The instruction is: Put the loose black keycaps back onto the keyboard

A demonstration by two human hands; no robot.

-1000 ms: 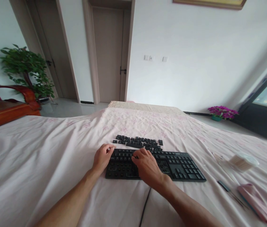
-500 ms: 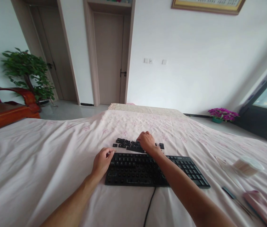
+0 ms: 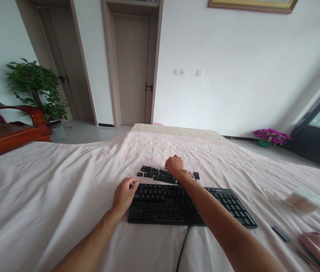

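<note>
A black keyboard [image 3: 162,209] lies on the pale flowered cloth, its lower left area bare of keycaps and its number pad fitted with keys. Behind it is a pile of loose black keycaps [image 3: 164,178]. My left hand [image 3: 125,192] rests at the keyboard's upper left corner, thumb and fingers pressed together; anything between them is too small to tell. My right hand [image 3: 175,165] reaches over the keyboard to the keycaps, fingers curled down at the pile's back edge. Its fingertips are largely hidden, so what it holds, if anything, cannot be made out.
A cable [image 3: 183,247] runs from the keyboard toward me. To the right are a clear tub of cotton swabs [image 3: 305,202], a dark-handled tool [image 3: 281,234] and a pink cloth item [image 3: 318,247]. A wooden chair [image 3: 15,132] stands at the left.
The view has shifted slightly, moving the scene a little to the right. My right hand is slightly farther back over the keycaps. My left hand stays at the keyboard's corner.
</note>
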